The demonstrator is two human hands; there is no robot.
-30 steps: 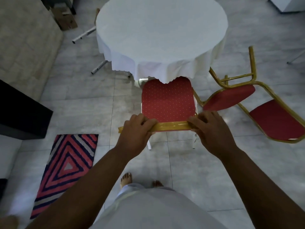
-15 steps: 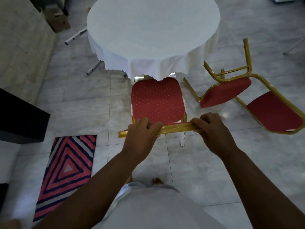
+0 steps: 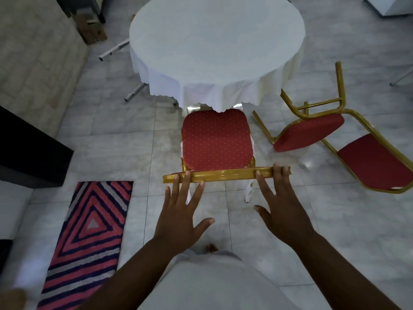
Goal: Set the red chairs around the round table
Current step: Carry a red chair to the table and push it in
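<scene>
Red chair (image 3: 215,139) stands upright on the tiled floor (image 3: 116,153), tucked at the near side of the round table (image 3: 216,41). The front of its dotted seat sits just under the scalloped hem of the white cloth (image 3: 223,95) that covers the table top & hangs down all round. The chair's back is toward the person, w/ its gold top rail (image 3: 225,174) running across btwn the two hands.

Left hand (image 3: 181,218): palm down, fingers straight & fanned apart, thumb out to the side. The longer fingertips reach the left end of the rail, not curled round it. Right hand (image 3: 283,209): same, flat & splayed, fingertips lying on the right end of the rail, thumb well clear of it. Can't tell if either one presses or just touches.

2nd red chair (image 3: 310,130) lies tipped over on the floor, right of the first and apart from it, near the table's right edge, w/ gold legs sticking up & its back pad flat toward the right.

Left of the person there's a red, navy & grey striped rug (image 3: 89,238), and a dark cabinet (image 3: 26,148) beyond it by the wall. Far left of the table: a cardboard box (image 3: 91,30) & metal legs (image 3: 114,49) on the floor. Bare toes (image 3: 211,248) show below the hands
</scene>
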